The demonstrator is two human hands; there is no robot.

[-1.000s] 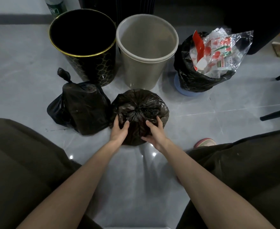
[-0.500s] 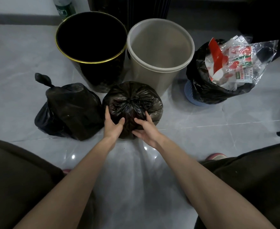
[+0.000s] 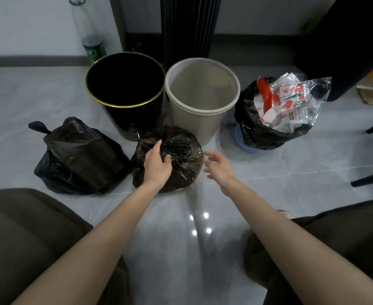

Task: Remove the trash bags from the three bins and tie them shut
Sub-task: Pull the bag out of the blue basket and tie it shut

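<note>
The untied bag (image 3: 253,128) sits in the blue bin (image 3: 245,146) at centre right, up and right of the nearer, empty, spread-fingered right hand (image 3: 219,167), while the left hand (image 3: 157,166) rests loosely open on the tied middle bag (image 3: 185,159).

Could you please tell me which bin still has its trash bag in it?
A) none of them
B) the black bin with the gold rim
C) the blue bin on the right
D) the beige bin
C: the blue bin still wears a black bag full of wrappers, while the black bin and the beige bin hold no bag.
</note>
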